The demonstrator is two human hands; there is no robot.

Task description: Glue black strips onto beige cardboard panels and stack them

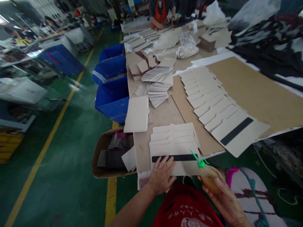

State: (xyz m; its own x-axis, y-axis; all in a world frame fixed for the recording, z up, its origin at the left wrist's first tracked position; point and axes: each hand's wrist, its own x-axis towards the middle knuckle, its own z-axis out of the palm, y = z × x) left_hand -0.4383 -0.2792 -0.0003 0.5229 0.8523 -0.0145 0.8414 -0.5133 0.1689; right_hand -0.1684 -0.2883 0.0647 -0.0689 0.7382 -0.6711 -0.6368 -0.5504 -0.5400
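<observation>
My left hand (pixel 162 175) lies flat, fingers spread, on the nearest white card (pixel 174 151) of an overlapping row, pressing on its black strip (pixel 182 157). My right hand (pixel 221 192) is closed round a squeeze bottle (pixel 208 175) of amber glue with a green nozzle that points up and left toward the strip's right end. A second overlapping row of white cards (pixel 213 104) lies to the right on a brown board (pixel 255 91); its nearest card also carries a black strip (pixel 236 131).
A stack of white cards (pixel 137 114) and a fanned heap of cards (pixel 157 83) sit farther up the table. A cardboard box (pixel 111 154) and blue bins (pixel 111 94) stand on the left by the green floor. Another person (pixel 162 12) works at the far end.
</observation>
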